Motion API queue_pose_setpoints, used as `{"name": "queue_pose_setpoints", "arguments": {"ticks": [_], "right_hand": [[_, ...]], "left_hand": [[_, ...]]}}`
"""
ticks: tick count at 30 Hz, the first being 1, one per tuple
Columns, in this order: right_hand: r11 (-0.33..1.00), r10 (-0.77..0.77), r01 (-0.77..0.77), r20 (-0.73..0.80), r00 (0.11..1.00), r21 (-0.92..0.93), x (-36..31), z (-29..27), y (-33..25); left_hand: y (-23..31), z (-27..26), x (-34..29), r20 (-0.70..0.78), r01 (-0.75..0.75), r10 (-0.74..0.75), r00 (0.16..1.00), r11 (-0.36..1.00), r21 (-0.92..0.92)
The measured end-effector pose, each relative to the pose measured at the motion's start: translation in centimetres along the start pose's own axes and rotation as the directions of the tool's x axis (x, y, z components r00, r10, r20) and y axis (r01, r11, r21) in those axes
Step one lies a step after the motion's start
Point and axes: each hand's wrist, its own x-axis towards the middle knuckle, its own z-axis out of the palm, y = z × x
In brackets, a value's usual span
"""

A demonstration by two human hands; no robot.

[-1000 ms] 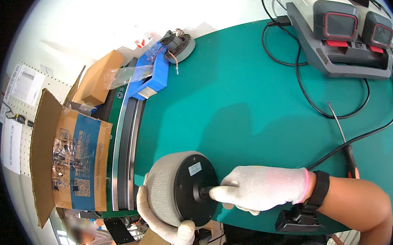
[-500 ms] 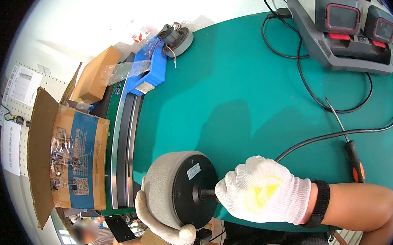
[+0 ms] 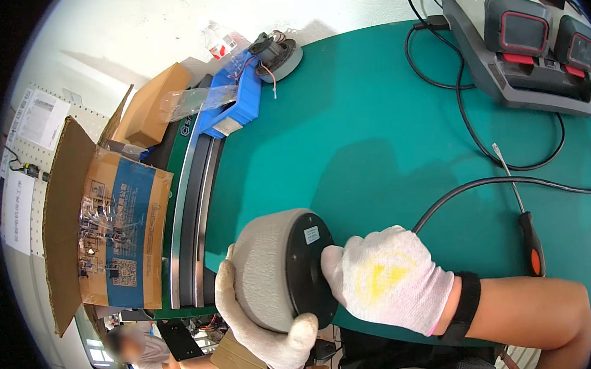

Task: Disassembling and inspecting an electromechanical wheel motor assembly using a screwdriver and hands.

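Observation:
A thick, light-grey round wheel (image 3: 264,269) with a flat black face (image 3: 313,269) and a small label is held on its side above the table's near edge. My left hand (image 3: 279,343) cups it from the left and below, thumb near the black face. Against that face presses my right hand (image 3: 387,274), closed in a fist. A thick black cord (image 3: 474,186) runs out from behind the fist to the right; whatever the fist holds is hidden. Both hands wear white knit gloves, the right with a yellow mark. A screwdriver (image 3: 532,243) lies right of my right hand.
On the green table (image 3: 359,111) a charger with two batteries (image 3: 518,38) stands at the far right. A blue bin (image 3: 236,113) and a grey wheel part with wires (image 3: 280,59) sit at the back left. An open cardboard box (image 3: 124,231) stands left, and a person (image 3: 146,352) works beyond.
The wheel and both hands have shifted slightly right and up. A short dark shaft seen between the fist and the black face is now covered; the fist has closed up to the face.

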Motion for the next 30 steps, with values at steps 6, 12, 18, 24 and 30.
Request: {"name": "queue_pose_setpoints", "arguments": {"ticks": [6,12,18,24,30], "right_hand": [[0.923,0.014,-0.126,0.294,0.956,0.365,-0.1,-0.7,1.6],[0.719,-0.133,-0.398,0.675,0.726,0.570,1.6,-1.8,3.2],[0.862,0.098,-0.287,0.418,0.903,0.419,-0.5,-0.4,1.6],[0.983,0.023,-0.013,-0.056,0.998,0.184,-0.5,0.7,1.8],[0.975,-0.033,0.016,-0.075,0.997,-0.221,0.3,1.7,-0.3]], "left_hand": [[-1.2,-0.6,-0.2,0.153,-0.342,0.323,0.934,0.932,0.123],[-1.2,-0.3,0.1,0.244,-0.485,0.441,0.864,0.859,0.163],[-0.7,-0.4,0.0,0.183,-0.348,0.323,0.928,0.929,0.124],[1.4,1.1,0.3,0.034,-0.081,0.076,0.997,0.979,0.187],[0.4,-0.2,2.5,0.021,0.039,-0.040,0.999,0.999,0.036]]}}
